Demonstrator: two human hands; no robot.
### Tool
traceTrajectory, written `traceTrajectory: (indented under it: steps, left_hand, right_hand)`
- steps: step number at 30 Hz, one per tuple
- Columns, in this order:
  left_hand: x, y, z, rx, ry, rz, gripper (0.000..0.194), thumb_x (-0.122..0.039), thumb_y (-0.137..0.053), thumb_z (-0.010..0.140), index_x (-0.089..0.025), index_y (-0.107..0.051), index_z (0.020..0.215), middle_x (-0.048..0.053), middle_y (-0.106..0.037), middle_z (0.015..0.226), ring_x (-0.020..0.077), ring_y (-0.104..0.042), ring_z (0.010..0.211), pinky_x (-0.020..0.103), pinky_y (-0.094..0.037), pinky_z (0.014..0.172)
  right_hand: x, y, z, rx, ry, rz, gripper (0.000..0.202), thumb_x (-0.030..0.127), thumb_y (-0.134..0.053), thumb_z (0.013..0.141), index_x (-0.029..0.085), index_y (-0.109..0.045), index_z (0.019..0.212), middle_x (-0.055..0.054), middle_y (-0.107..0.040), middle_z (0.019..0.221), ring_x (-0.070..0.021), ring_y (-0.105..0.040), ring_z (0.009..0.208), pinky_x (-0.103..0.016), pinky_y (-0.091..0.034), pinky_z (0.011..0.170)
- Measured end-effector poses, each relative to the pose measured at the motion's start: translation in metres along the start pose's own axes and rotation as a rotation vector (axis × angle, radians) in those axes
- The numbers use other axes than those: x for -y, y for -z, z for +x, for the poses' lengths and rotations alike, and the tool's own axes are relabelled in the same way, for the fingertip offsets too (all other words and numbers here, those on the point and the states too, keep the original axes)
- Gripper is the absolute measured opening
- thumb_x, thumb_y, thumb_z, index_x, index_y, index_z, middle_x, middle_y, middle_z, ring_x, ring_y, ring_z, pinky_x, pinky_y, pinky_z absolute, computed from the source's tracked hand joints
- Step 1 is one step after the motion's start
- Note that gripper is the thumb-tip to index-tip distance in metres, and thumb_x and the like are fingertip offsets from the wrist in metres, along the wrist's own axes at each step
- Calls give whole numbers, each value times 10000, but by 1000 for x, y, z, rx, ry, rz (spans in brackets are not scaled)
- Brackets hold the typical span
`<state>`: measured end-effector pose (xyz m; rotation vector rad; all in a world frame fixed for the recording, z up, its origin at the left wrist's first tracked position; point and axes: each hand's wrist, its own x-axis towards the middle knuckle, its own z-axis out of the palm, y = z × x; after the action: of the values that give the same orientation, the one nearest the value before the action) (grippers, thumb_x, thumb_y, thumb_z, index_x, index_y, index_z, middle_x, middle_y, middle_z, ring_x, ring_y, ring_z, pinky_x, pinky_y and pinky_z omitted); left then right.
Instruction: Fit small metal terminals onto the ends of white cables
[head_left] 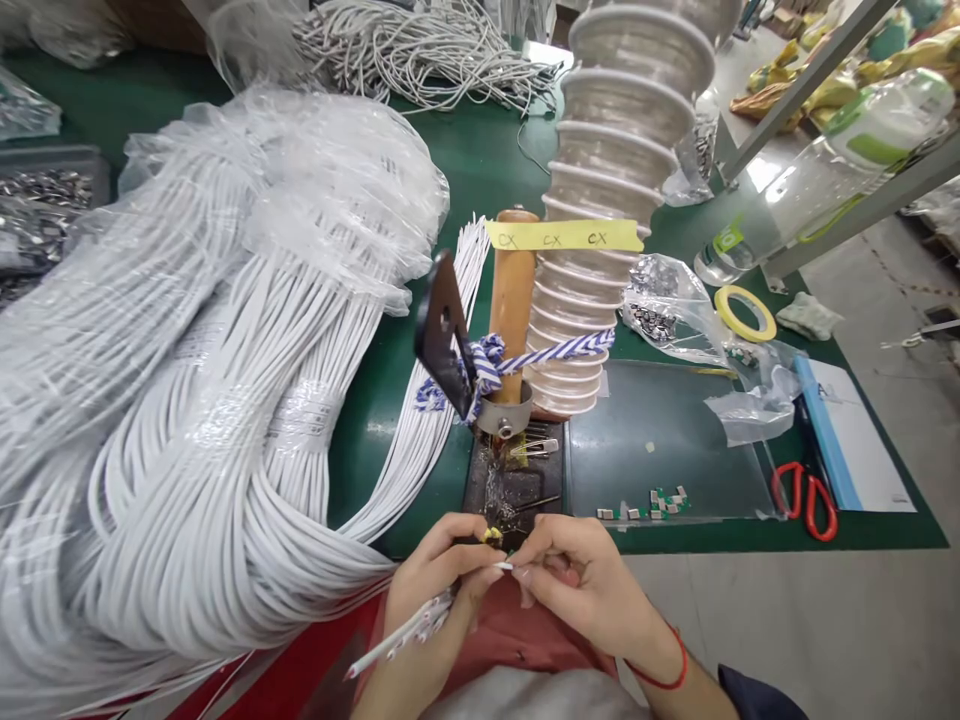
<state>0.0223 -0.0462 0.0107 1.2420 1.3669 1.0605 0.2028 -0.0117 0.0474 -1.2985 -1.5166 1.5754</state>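
My left hand [442, 575] is closed around several white cables [412, 632], whose cut ends with coloured wires stick out below the palm. Between its thumb and forefinger it pinches one white cable end [504, 566]. My right hand [589, 580] meets it there, fingertips pressed together at that end; a speck of green shows between the hands, too small to name. Just beyond the fingers stands a soldering iron with a wooden handle [513, 290], tied with striped cloth [559, 352] to a ribbed hose [581, 270]. Under its tip lies a dark, solder-spattered plate [499, 490].
Large bundles of white cable [247, 480] in plastic fill the left. On a tray [637, 420] at right lie small connectors on green boards [664, 502]. Red-handled scissors [806, 500], yellow tape [745, 313], a notepad [862, 440] and bagged metal parts [656, 320] lie farther right.
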Motion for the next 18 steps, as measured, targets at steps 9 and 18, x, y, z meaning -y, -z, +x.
traceTrajectory:
  steps: [9,18]
  left_hand:
    - [-1,-4,2,-31,-66,93,205,-338,-667,864,-230,-767,722,36,-671,882,144,-641,620,215,-526,550]
    - [-14,2,10,48,-90,95,197,-256,-624,899,-205,-714,731,42,-731,798,188,-700,726,244,-566,660]
  right_hand:
    - [5,1,2,-30,108,-79,162,62,-547,726,176,-647,668,30,-551,580,-114,-469,527,-219,-357,518]
    - [-4,-6,-6,-88,18,54,38,184,-552,904,192,-588,911,-3,-671,648,-132,-577,525,-230,-438,532]
